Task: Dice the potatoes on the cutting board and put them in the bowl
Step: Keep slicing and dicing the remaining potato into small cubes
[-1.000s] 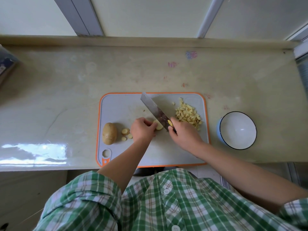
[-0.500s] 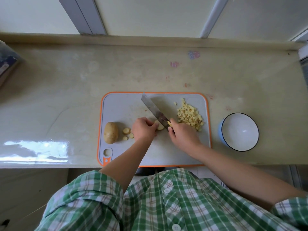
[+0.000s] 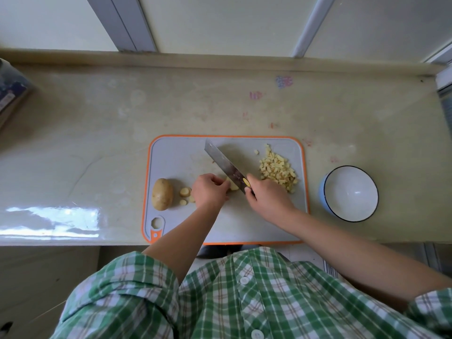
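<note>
Looking straight down at a gray cutting board [image 3: 176,155] with an orange rim, sitting at the near edge of a beige counter [image 3: 97,143]. The right hand [image 3: 269,199] has its fingers wrapped tight around the handle of a knife [image 3: 225,162], with the blade angled off toward the far left. The left hand [image 3: 210,190] is curled up, fingertips tucked, pinning a pale potato piece [image 3: 233,185] right against the blade. Just left of that hand are a few small round potato slices [image 3: 186,192], and left of those is a whole unpeeled potato [image 3: 162,194] lying on the board. The pile of diced potato [image 3: 277,170] sits on the far right part of the board, just beyond the right hand. The white bowl [image 3: 352,192] with the dark rim is on the counter right of the board, with no potato in it.
</note>
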A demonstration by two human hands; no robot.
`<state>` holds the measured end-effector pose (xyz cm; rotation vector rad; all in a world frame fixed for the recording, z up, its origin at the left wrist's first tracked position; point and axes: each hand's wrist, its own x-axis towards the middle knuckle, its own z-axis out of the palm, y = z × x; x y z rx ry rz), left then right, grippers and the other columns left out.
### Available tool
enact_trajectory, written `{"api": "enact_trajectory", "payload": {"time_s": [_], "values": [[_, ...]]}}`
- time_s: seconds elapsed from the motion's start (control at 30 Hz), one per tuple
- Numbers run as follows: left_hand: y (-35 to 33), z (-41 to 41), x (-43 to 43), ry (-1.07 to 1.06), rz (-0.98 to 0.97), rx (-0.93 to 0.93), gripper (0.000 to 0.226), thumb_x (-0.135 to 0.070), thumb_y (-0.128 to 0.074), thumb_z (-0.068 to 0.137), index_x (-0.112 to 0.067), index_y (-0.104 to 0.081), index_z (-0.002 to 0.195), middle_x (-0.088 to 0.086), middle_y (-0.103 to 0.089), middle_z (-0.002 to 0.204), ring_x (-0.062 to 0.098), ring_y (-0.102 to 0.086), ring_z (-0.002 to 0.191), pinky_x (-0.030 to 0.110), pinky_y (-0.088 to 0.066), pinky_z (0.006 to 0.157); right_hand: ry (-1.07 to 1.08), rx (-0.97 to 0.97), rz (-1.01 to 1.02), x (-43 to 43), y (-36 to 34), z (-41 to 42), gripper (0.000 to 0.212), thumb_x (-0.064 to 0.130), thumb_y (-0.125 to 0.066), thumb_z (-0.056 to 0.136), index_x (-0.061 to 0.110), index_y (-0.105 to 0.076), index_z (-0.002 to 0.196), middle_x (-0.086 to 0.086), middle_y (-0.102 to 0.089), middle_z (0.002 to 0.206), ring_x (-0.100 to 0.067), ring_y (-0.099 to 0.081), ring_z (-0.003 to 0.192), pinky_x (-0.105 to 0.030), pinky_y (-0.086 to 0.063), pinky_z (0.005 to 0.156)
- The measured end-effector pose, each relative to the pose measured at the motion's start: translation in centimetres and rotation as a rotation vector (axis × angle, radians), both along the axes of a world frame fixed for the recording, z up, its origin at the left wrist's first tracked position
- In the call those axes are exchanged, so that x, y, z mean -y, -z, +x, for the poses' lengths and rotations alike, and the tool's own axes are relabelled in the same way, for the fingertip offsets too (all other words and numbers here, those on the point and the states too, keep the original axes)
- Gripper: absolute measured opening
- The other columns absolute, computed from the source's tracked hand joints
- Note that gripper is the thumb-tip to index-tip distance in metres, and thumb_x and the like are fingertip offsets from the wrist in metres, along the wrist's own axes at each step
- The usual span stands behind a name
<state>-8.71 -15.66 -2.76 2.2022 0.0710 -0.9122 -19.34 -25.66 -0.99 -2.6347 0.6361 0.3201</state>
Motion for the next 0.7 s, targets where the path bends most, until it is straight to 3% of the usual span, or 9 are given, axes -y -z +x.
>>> {"api": "enact_trajectory", "payload": {"time_s": [0.1, 0.2, 0.4, 0.53, 0.7], "values": [[-0.1, 0.1, 0.1, 0.007, 0.012, -0.004, 0.02, -0.018, -0.071, 0.081, -0.017, -0.06, 0.065, 0.0, -0.069, 0.063, 0.006, -0.065, 0.047, 0.013, -0.038, 0.04, -0.015, -0.016, -0.04, -0.2, 0.0, -0.1, 0.01, 0.022, -0.041, 0.098, 0.015, -0.041, 0.092, 0.0, -0.041, 0.059, -0.027, -0.043, 0.053, -0.03, -0.02, 0.041], [-0.1, 0.1, 0.1, 0.018, 0.027, 0.0, 0.021, -0.019, -0.071, 0.082, -0.017, -0.06, 0.064, 0.0, -0.069, 0.061, 0.007, -0.066, 0.052, 0.017, -0.037, 0.043, -0.02, -0.024, -0.058, -0.5, 0.2, 0.0, 0.009, 0.021, -0.039, 0.099, 0.015, -0.038, 0.091, 0.004, -0.034, 0.055, -0.026, -0.041, 0.051, -0.029, -0.017, 0.041], [-0.4, 0.2, 0.1, 0.035, 0.051, 0.0, 0.013, -0.021, -0.071, 0.082, -0.012, -0.068, 0.074, -0.002, -0.066, 0.056, 0.007, -0.063, 0.053, 0.02, -0.037, 0.046, 0.016, 0.002, -0.03, -1.0, 1.0, 0.2, 0.009, 0.021, -0.04, 0.099, 0.013, -0.043, 0.095, 0.002, -0.039, 0.056, -0.025, -0.043, 0.048, -0.03, -0.027, 0.044], [-0.2, 0.3, 0.0, 0.038, 0.025, -0.017, 0.016, -0.018, -0.073, 0.082, -0.013, -0.064, 0.07, -0.002, -0.067, 0.058, 0.003, -0.062, 0.044, 0.012, -0.039, 0.04, 0.12, 0.055, 0.057, -0.7, 1.1, 0.2, 0.015, 0.021, -0.044, 0.098, 0.015, -0.037, 0.087, 0.001, -0.04, 0.055, -0.025, -0.042, 0.048, -0.031, -0.029, 0.046], [-0.2, 0.3, -0.3, 0.018, 0.017, -0.006, 0.019, -0.017, -0.073, 0.081, -0.019, -0.062, 0.065, 0.003, -0.071, 0.064, 0.014, -0.069, 0.055, 0.024, -0.055, 0.06, 0.074, 0.071, 0.069, -0.4, 0.1, 0.1, 0.016, 0.02, -0.045, 0.097, 0.016, -0.034, 0.086, 0.005, -0.033, 0.052, -0.025, -0.038, 0.048, -0.032, -0.021, 0.043]]}}
